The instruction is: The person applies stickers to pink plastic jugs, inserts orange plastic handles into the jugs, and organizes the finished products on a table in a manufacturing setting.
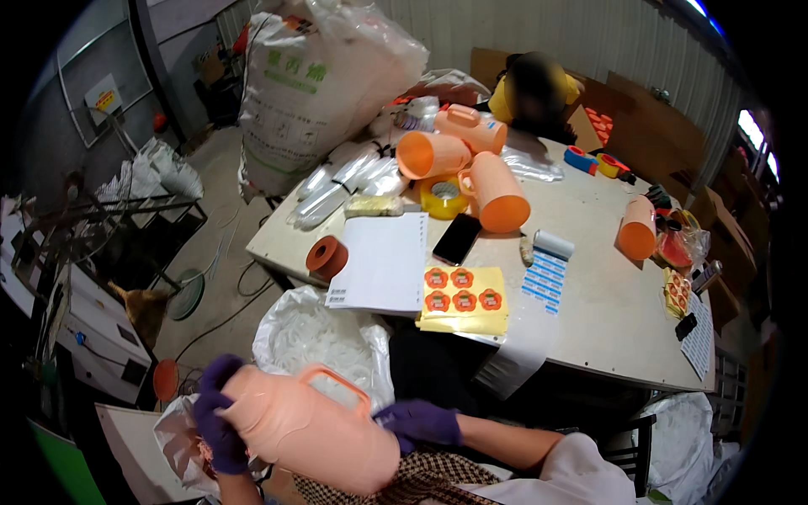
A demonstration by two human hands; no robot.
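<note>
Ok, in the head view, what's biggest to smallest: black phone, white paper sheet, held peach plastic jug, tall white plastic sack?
Tall white plastic sack
Held peach plastic jug (nearer the camera)
White paper sheet
Black phone

hands (420, 423): purple gloves (220, 433) | white sleeve (589, 473) | brown-black checked cloth (427, 470)

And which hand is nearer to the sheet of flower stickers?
Right: the right hand is below the sheet in view; the left hand, holding the pitcher, is farther, lower left.
</note>
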